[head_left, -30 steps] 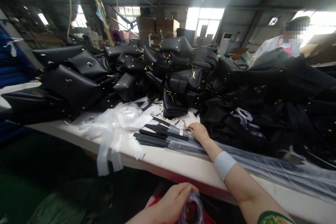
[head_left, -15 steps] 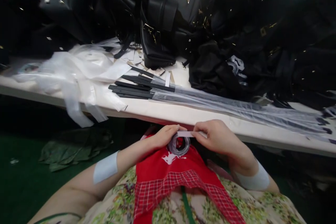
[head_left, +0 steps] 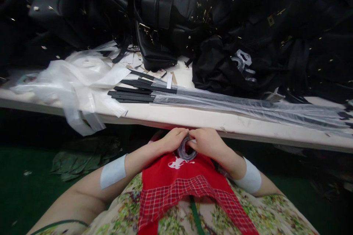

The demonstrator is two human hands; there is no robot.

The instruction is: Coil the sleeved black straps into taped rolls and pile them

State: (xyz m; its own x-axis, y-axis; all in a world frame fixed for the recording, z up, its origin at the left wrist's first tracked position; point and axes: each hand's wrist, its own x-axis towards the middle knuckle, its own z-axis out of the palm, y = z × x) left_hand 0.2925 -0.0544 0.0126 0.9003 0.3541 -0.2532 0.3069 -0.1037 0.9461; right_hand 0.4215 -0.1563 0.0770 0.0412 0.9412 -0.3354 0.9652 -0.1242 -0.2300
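A small roll of greyish tape (head_left: 185, 153) is held upright in front of the red apron (head_left: 162, 176), just below the table edge. My left hand (head_left: 175, 138) is closed on the roll's upper left side. Close against it, my right hand (head_left: 205, 141) is closed too, its fingertips at the top right of the roll. Any tape end between the fingers of my right hand is hidden.
On the white table (head_left: 198, 115) lie black strips in clear plastic sleeves (head_left: 220, 102). White plastic film (head_left: 79, 77) hangs over the edge at left. Black bags (head_left: 157, 47) and dark fabric (head_left: 215, 66) pile up behind. A crumpled green cloth (head_left: 88, 156) lies below at left.
My right hand has moved left from the far end of a short pale strip to the roll, beside my left hand. The strip is no longer visible. The view has shifted slightly.
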